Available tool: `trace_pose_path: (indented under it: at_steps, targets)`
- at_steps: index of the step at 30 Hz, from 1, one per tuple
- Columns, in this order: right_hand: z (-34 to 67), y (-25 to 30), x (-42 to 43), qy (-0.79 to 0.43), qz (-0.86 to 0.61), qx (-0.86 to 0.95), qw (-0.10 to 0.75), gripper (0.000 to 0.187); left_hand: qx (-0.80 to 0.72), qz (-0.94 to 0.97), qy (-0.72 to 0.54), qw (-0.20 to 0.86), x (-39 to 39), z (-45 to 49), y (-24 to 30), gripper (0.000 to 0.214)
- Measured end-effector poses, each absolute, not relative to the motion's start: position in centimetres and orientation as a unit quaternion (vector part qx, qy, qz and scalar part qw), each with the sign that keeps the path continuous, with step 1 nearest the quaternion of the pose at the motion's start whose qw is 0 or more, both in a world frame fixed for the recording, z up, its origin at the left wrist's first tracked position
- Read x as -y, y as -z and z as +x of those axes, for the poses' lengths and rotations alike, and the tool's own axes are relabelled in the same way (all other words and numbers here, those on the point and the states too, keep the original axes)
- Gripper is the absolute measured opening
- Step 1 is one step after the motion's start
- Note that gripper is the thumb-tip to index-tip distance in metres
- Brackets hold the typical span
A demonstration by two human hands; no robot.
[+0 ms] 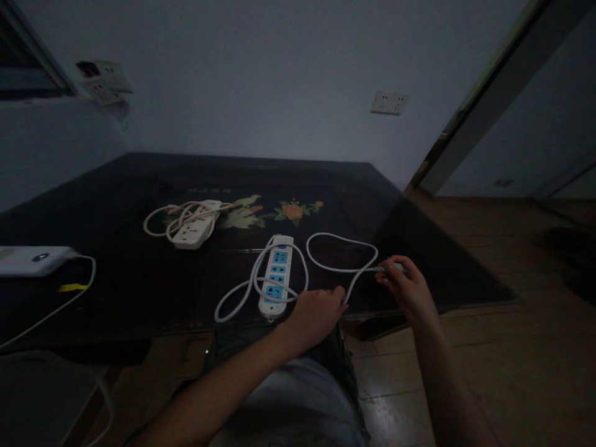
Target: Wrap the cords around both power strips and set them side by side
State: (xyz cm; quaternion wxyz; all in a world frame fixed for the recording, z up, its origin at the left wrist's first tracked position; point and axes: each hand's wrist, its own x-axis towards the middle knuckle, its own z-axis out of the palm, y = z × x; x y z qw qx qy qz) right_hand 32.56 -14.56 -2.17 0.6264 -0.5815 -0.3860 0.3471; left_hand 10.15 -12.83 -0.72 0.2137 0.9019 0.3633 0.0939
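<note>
A white power strip with blue socket panels (pixel 278 268) lies lengthwise near the front edge of the dark table. Its white cord (pixel 342 236) loops over the strip and out to the right, where it crosses itself. My left hand (pixel 321 310) is closed around the cord just right of the strip. At the cord's far end, my right hand (pixel 405 282) pinches the plug (pixel 398 267), which is mostly covered by the fingers.
Another white power strip (pixel 190 231) with its cord bundled on top lies farther back on the table (pixel 344 186). A white device (pixel 35 261) with a thin cable sits at the left edge. Wall sockets (pixel 389 103) are on the wall behind.
</note>
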Motion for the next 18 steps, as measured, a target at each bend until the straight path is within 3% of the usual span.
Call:
trace_pose_path:
  at_steps: [5,8,13,18]
  targets:
    - [35.5,0.1,10.8,-0.334,-0.583,0.439,0.596,0.042,-0.365,0.820,-0.252,0.361,12.8,8.8,0.0,0.022]
    - [37.6,-1.5,8.2,-0.345,-0.586,0.426,0.597,0.034,-0.354,0.768,-0.322,0.426,12.9,8.3,-0.5,0.027]
    - [39.6,-4.8,3.3,-0.317,-0.600,0.488,0.549,0.021,-0.352,0.743,-0.337,0.459,13.2,7.9,-0.6,0.028]
    - [40.3,-8.9,-1.8,-0.238,-0.657,0.550,0.457,0.032,-0.335,0.761,-0.337,0.442,13.3,7.8,0.0,0.031]
